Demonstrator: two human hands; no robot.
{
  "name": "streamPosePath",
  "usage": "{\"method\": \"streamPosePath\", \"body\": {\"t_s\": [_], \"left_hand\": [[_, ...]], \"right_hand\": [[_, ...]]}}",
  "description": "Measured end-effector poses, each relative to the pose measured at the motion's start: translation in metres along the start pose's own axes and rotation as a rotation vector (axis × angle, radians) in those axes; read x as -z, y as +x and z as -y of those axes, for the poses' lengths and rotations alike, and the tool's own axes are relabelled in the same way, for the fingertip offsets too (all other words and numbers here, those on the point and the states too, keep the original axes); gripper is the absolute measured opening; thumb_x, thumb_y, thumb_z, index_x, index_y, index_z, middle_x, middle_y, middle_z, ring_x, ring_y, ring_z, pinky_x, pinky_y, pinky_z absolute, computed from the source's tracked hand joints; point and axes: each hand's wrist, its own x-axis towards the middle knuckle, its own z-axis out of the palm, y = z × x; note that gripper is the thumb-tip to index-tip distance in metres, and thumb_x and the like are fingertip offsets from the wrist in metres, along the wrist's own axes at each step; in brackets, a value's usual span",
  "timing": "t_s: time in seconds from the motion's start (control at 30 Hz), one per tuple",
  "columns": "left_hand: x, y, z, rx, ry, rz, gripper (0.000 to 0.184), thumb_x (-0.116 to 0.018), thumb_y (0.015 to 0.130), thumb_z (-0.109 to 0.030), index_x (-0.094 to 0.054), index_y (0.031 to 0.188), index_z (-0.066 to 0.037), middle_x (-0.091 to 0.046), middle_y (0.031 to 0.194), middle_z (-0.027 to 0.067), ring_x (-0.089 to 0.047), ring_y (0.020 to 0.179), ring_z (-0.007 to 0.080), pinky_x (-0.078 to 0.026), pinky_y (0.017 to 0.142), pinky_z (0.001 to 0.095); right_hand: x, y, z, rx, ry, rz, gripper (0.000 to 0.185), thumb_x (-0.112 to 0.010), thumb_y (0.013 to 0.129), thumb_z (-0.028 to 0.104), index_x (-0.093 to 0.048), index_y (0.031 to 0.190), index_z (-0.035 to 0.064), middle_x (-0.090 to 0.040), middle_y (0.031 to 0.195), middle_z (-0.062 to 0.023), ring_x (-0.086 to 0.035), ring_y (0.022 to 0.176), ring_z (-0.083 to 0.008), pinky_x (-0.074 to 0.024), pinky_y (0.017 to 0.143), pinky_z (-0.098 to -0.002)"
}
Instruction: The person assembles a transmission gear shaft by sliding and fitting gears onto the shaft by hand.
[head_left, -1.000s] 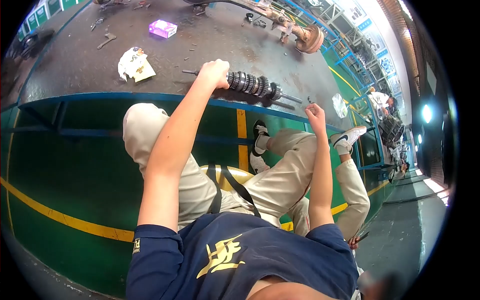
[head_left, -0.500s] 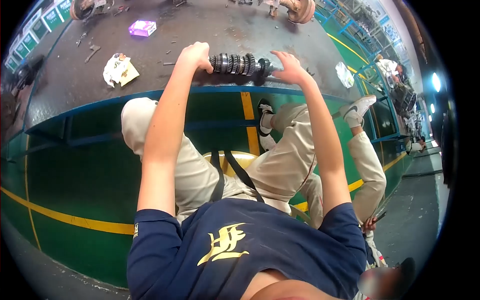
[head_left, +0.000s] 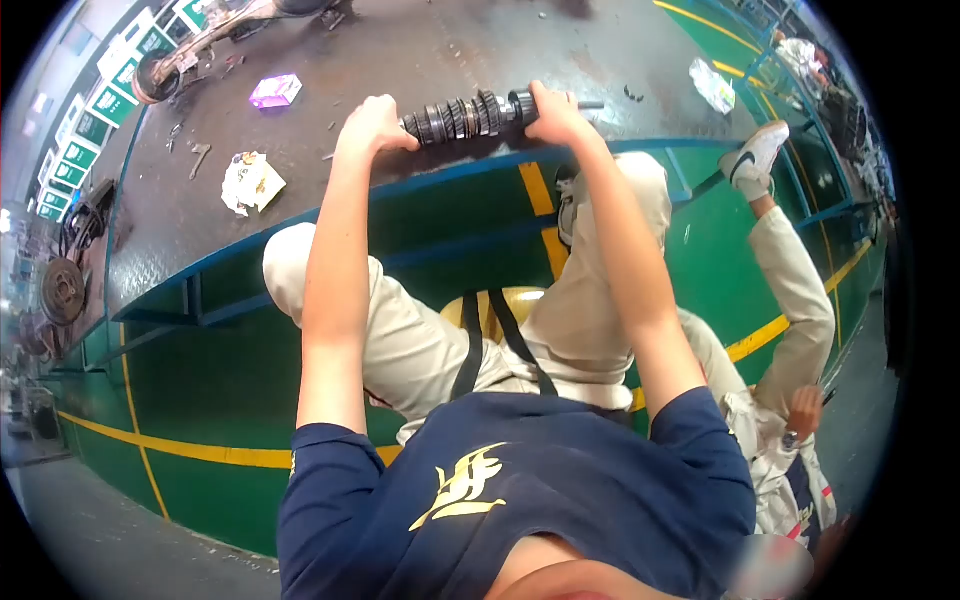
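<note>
A dark metal gear shaft with several toothed gears lies lengthwise along the near edge of the metal workbench. At its left end is my left hand, fingers curled and thumb against the end gear; part of its grip is hidden. My right hand is closed around the right end, beside a smooth dark ring. A thin bare end of the shaft sticks out to the right past that hand.
On the bench are a purple box, a crumpled wrapper, a hammer-like tool and a clear plastic bag. A large axle-like part lies at the far left. Another person in light trousers sits at the right.
My right hand has gone from spread fingers near the shaft's right end to closed around it. The right end of the shaft has tilted up slightly. The camera view has turned.
</note>
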Motion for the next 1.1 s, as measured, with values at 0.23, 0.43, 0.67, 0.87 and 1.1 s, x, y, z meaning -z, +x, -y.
{"method": "streamPosePath", "body": {"t_s": [0.23,0.43,0.67,0.87,1.1], "left_hand": [[-0.004,-0.007,-0.001,0.011,0.068,-0.038,0.052,-0.085,0.061,-0.034,-0.072,0.092,0.006,-0.071,0.095,0.0252,-0.071,0.093,0.0355,-0.057,0.086,0.0407],[-0.009,-0.011,0.001,-0.022,0.059,-0.096,0.050,-0.082,0.063,-0.036,-0.072,0.086,0.007,-0.071,0.089,0.0249,-0.071,0.087,0.0359,-0.058,0.082,0.0412],[-0.006,-0.012,0.002,-0.028,0.017,-0.067,0.046,-0.082,0.060,-0.035,-0.072,0.080,0.005,-0.070,0.081,0.0250,-0.071,0.083,0.0351,-0.057,0.080,0.0418],[-0.017,-0.003,0.016,-0.148,-0.030,-0.174,0.049,-0.078,0.056,-0.038,-0.069,0.072,0.007,-0.064,0.064,0.0243,-0.068,0.062,0.0326,-0.055,0.065,0.0403],[-0.018,-0.003,0.019,-0.173,-0.070,-0.150,0.049,-0.078,0.058,-0.038,-0.068,0.072,0.008,-0.063,0.064,0.0235,-0.067,0.061,0.0306,-0.053,0.063,0.0390]], "right_hand": [[-0.018,-0.003,-0.014,0.083,-0.007,-0.114,0.061,-0.076,0.070,0.026,-0.048,0.121,0.0067,-0.065,0.112,-0.0214,-0.055,0.117,-0.0393,-0.0300,0.106,-0.0478],[-0.013,-0.017,-0.018,0.221,0.075,-0.138,0.066,-0.073,0.075,0.032,-0.045,0.129,0.0068,-0.062,0.119,-0.0210,-0.053,0.119,-0.0393,-0.0286,0.109,-0.0460],[-0.008,-0.021,-0.018,0.205,0.089,-0.125,0.074,-0.074,0.078,0.040,-0.043,0.138,0.0082,-0.062,0.119,-0.0217,-0.052,0.121,-0.0392,-0.0254,0.113,-0.0476],[-0.021,-0.020,-0.023,0.231,0.109,-0.164,0.075,-0.074,0.078,0.041,-0.044,0.138,0.0070,-0.061,0.118,-0.0237,-0.051,0.119,-0.0408,-0.0230,0.114,-0.0483],[-0.030,-0.024,-0.023,0.270,0.130,-0.264,0.072,-0.075,0.077,0.036,-0.046,0.137,0.0066,-0.061,0.121,-0.0221,-0.051,0.123,-0.0380,-0.0196,0.117,-0.0515]]}}
